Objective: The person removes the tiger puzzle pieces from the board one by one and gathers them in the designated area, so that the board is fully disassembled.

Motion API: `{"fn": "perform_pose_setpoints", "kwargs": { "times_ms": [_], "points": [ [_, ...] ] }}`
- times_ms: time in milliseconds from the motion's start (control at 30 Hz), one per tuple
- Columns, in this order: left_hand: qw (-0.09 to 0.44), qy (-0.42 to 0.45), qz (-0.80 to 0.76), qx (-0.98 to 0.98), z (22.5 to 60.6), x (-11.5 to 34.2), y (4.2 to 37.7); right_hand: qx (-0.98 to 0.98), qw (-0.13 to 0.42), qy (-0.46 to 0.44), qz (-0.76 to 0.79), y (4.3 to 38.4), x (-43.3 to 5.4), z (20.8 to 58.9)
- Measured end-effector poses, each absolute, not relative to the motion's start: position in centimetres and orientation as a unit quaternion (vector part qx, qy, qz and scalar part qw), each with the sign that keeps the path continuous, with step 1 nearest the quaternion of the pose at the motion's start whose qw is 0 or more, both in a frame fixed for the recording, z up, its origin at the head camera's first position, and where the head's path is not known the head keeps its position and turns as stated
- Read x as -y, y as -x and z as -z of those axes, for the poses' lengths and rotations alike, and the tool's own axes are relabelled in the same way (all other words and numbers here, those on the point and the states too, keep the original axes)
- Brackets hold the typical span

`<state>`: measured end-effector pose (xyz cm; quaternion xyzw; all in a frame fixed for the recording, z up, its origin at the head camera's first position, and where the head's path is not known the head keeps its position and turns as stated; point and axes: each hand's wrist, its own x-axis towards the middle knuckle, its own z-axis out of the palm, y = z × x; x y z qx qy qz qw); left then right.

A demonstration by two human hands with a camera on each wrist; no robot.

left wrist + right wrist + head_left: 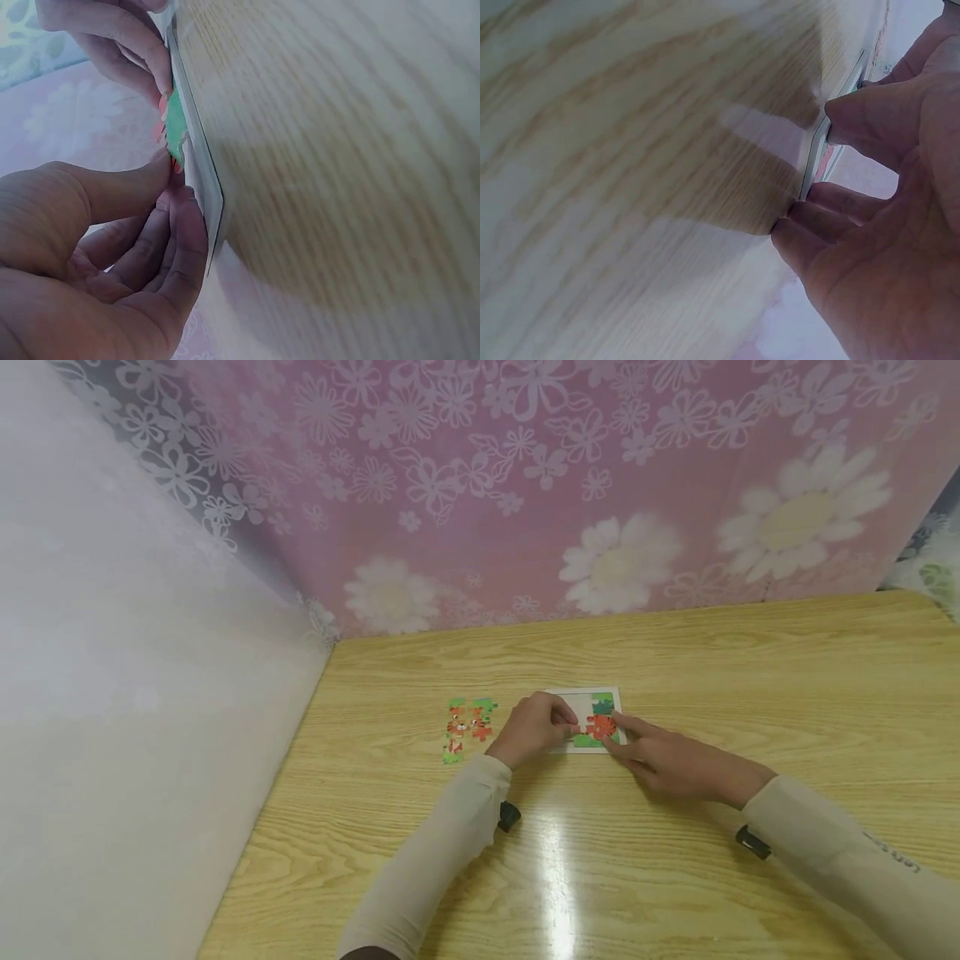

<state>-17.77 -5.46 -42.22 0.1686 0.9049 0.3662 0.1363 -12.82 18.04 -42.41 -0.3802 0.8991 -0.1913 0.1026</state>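
Two hands meet over one small puzzle tray (573,697) near the middle of the tabletop (750,677), and everything here turns on how they sit about that tray. Your left hand (534,727) lies over the tray's left part, fingers curled, with thumb and fingertips pinched on an orange and green puzzle piece (600,727) toward the tray's right half. In the left wrist view the same piece (175,127) stands edge-on against the tray's white rim (201,161), with your left thumb tip touching it from below.

Your right hand (675,760) comes in from the tray's right and near side. Its fingers are stretched out rather than curled; the forefinger tip rests on the piece and the others press along the tray's right edge, as the right wrist view shows against the rim (817,150). So it steadies and holds nothing closed.

The tray's long axis runs left to right across your view, and the piece sits between the two hands, touching both. Your left hand has the actual grip; your right is equally near but only bears down.

Left of the tray, beyond your left hand and apart from it, a cluster of loose pieces (468,727) lies flat on the wood, closer to your left hand than to your right.
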Motion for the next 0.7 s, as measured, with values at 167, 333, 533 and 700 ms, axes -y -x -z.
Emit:
{"fn": "perform_pose_setpoints", "kwargs": {
  "times_ms": [167, 333, 533, 700],
  "points": [
    [0.131, -0.172, -0.38, -0.899, 42.0, 6.3, 17.8, -0.899, 0.102, 0.381, 0.189, 12.8, -18.0, 42.4],
    [0.12, -0.166, -0.393, -0.896, 41.4, 8.0, 17.9, -0.899, 0.088, 0.388, 0.186, 12.8, -18.0, 42.5],
    [0.108, -0.136, -0.393, -0.903, 40.9, 10.9, 17.8, -0.897, 0.077, 0.395, 0.184, 12.8, -18.0, 42.5],
    [0.102, -0.118, -0.386, -0.909, 40.8, 13.2, 17.4, -0.894, 0.071, 0.399, 0.191, 12.7, -18.0, 42.5]
  ]
}}
